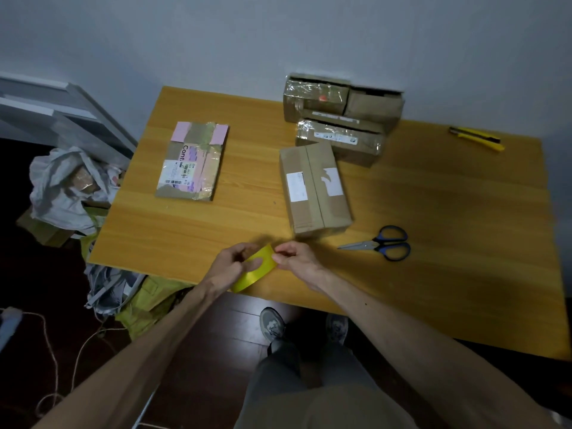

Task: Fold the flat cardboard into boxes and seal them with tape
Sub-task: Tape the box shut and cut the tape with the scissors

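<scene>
Yellow tape roll (247, 278) gripped in left hand (229, 264), right hand (298, 258) fingers (280, 250) pinching its edge; strip may tear if pulled askew.

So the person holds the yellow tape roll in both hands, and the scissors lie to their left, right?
Not quite: the head view shows the scissors lying to their right. The left hand and right hand do hold the yellow tape roll.
</scene>
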